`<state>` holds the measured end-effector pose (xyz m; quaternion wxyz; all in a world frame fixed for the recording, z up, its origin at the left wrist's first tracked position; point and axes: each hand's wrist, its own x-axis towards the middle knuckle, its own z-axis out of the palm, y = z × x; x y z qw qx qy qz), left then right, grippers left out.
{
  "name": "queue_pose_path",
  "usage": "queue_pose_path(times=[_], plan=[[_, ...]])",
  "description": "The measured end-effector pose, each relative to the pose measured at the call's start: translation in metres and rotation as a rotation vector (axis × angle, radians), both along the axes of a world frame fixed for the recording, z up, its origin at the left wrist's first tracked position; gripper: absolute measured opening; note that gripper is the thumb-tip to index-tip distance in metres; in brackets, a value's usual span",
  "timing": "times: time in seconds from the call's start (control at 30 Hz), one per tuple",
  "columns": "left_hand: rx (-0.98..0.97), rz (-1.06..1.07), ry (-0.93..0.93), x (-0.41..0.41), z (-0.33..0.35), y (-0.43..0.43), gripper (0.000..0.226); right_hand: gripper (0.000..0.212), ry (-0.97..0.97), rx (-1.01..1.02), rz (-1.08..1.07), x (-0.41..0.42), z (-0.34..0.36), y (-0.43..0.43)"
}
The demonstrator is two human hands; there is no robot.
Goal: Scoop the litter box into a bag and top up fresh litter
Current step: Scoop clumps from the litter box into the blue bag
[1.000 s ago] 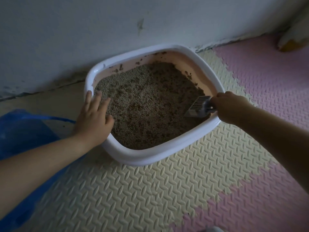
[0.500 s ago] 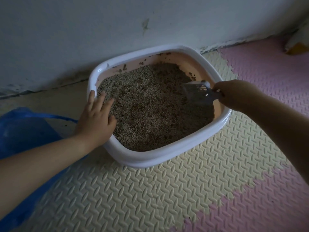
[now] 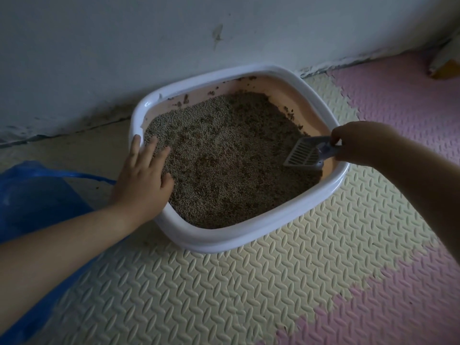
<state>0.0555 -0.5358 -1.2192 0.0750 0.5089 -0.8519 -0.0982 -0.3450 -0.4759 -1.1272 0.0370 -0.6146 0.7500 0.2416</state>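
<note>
Bare left hand [image 3: 143, 180], bare right hand [image 3: 361, 143]; forearms bare to the frame edge (lighting dim)

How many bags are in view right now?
1. A blue bag lies left of the litter box, cut off by the picture's left edge. No bag of fresh litter shows; one may be out of view.

Left hand [image 3: 142, 180]: palm down, fingers straight and slightly spread, bare forearm extending in from the lower left. Right hand [image 3: 358, 143]: fingers curled round the handle of a grey slotted plastic scoop [image 3: 303, 153], knuckles up, bare forearm entering from the right edge.
</note>
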Motion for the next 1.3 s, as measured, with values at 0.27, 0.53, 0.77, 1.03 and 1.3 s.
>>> queue_pose_path(times=[0.27, 0.53, 0.77, 1.03, 1.3], plan=[[-0.007, -0.007, 0.046, 0.0, 0.0, 0.001, 0.067, 0.027, -0.047, 0.013, -0.038, 0.002, -0.034, -0.006], [-0.013, 0.0, 0.093, 0.0, -0.002, 0.002, 0.063, 0.027, -0.273, -0.191, -0.139, 0.014, -0.068, -0.022], [-0.015, 0.02, 0.078, -0.001, -0.003, 0.003, 0.061, 0.026, -0.466, -0.357, -0.26, 0.049, -0.091, -0.062], [-0.018, 0.017, 0.076, -0.002, 0.0, 0.004, 0.06, 0.035, -0.733, -0.409, -0.562, 0.086, -0.107, -0.092], [-0.027, 0.012, 0.074, -0.002, -0.001, 0.003, 0.061, 0.024, -0.78, -0.526, -0.385, 0.071, -0.101, -0.063]])
